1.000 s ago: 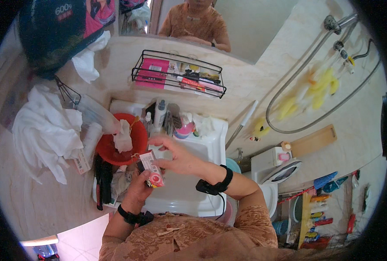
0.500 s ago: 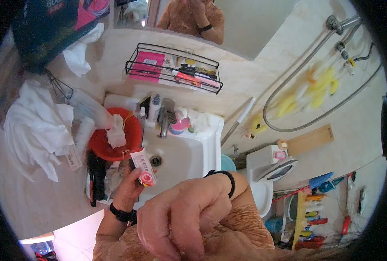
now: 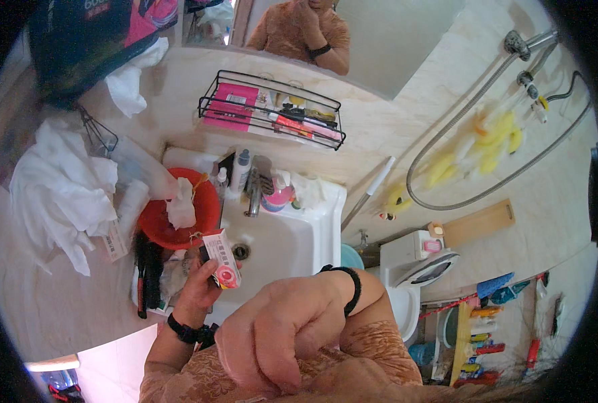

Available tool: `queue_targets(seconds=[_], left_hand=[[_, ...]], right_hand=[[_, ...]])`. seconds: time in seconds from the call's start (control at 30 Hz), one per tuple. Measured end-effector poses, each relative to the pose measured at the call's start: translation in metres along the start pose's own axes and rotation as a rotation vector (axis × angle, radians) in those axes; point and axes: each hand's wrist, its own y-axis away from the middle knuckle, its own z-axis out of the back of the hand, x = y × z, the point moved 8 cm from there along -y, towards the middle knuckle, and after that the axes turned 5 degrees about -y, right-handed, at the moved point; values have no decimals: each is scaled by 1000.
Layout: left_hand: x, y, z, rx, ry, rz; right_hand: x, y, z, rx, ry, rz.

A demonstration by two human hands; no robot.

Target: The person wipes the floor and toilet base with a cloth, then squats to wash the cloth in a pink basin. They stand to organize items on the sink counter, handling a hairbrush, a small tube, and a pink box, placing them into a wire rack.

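Note:
Over the left side of the white sink (image 3: pixel 289 238), my left hand (image 3: pixel 201 285) grips a small white and red carton (image 3: pixel 222 260), its printed side facing up. Thumb and fingers press on the carton's lower left part. Close to the camera, my right hand (image 3: pixel 282 329) is raised with its fingers curled and pressed together; the fingertips are hidden, so anything between them cannot be made out. In the mirror (image 3: pixel 396 40), that hand shows raised to the face. Just beyond the carton stands a red basin (image 3: pixel 209 195) with a crumpled white tissue (image 3: pixel 181 211) in it.
A pink soap bottle (image 3: pixel 277 199) and a tap (image 3: pixel 254 201) stand at the sink's back edge. Above hangs a black wire rack (image 3: pixel 272 111). White cloths (image 3: pixel 64 195) lie on the left counter. At right are a toilet (image 3: pixel 409 302) and a shower hose (image 3: pixel 413 168).
The view has shifted slightly. My right hand's fingers are curled a little closer together near the camera. My left hand still holds the carton in about the same place.

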Motion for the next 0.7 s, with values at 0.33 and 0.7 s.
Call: queue_targets(seconds=[0.33, 0.7], left_hand=[[4, 5, 0, 23, 96, 95], [-18, 16, 14, 34, 48, -59]], right_hand=[[-7, 8, 5, -104, -89, -256], [109, 28, 180, -631, 1607, -806]])
